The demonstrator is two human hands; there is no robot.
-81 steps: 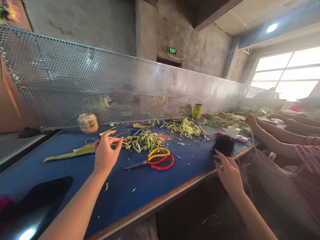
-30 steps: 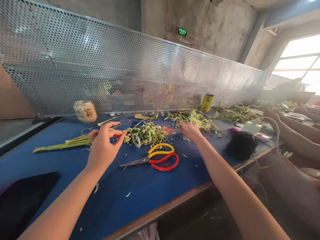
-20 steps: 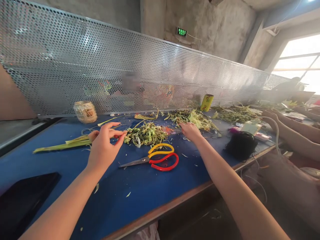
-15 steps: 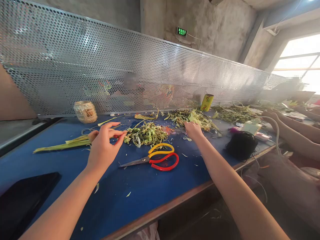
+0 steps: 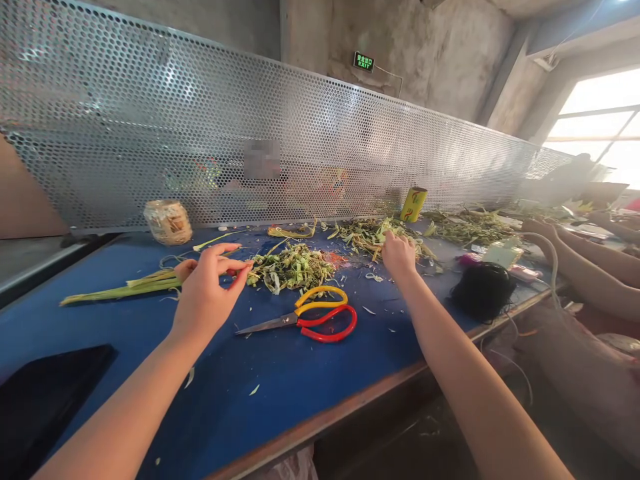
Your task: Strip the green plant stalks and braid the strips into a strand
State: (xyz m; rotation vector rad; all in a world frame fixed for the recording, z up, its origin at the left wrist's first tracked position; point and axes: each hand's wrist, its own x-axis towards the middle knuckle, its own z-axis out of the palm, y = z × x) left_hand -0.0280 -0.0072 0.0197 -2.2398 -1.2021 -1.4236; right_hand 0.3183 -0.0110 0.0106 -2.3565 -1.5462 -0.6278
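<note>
My left hand hovers over the blue table, its thumb and index fingertip pinched together at the left edge of a heap of short green plant scraps. What the pinch holds is too small to make out. Beneath and left of that hand lie long pale-green stalks. My right hand reaches into a farther pile of dry, straw-like strips, fingers curled down; whatever they grip is hidden. Between my forearms rests a pair of scissors with one yellow and one red handle.
A straw-coloured wrapped jar and a yellow can stand by the perforated metal screen. A black thread bundle sits at the right edge, near another person's arms. A dark flat object lies front left.
My right hand has shifted right and slightly away over the strip pile. My left hand keeps its pinch in nearly the same place. The scissors stay put.
</note>
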